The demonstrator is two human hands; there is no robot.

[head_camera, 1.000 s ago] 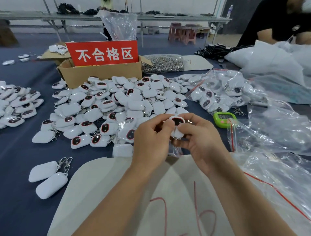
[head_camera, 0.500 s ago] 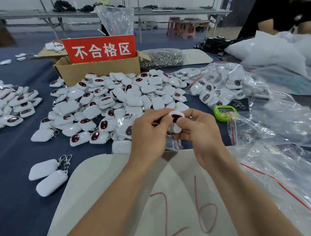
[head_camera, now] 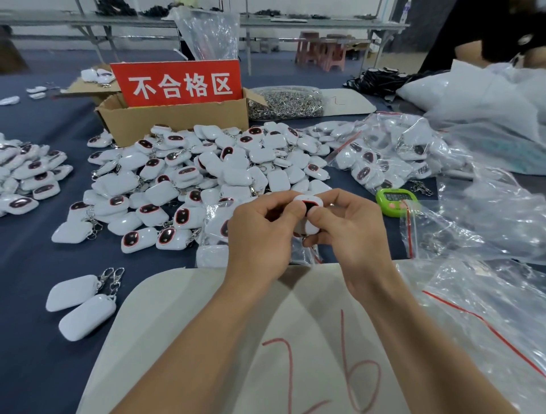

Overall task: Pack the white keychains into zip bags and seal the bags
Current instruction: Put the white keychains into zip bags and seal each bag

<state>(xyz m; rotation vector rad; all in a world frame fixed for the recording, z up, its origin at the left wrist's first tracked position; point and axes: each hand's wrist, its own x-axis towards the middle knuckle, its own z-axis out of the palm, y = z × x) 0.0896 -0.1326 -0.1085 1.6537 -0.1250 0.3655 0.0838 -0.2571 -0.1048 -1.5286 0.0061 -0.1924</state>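
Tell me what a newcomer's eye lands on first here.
First the big heap of white keychains in the middle, with the red sign standing in the cardboard box behind it. Then, in front, the left hand and right hand pinching one keychain between them.

Beyond my dark blue worktable [head_camera: 29, 339], long grey metal benches [head_camera: 325, 26] run along the pale far wall [head_camera: 35, 3], with pink stools [head_camera: 334, 56] beneath them.

Hands: left hand [head_camera: 260, 236] and right hand [head_camera: 353, 236] pinch one white keychain [head_camera: 308, 203] between them
Pile: loose keychains [head_camera: 206, 171] heaped on the blue table [head_camera: 29, 295]
Box: cardboard box [head_camera: 177, 122] with red sign [head_camera: 180, 84] behind the pile
Right: green timer [head_camera: 396, 201] beside clear zip bags [head_camera: 472, 227]
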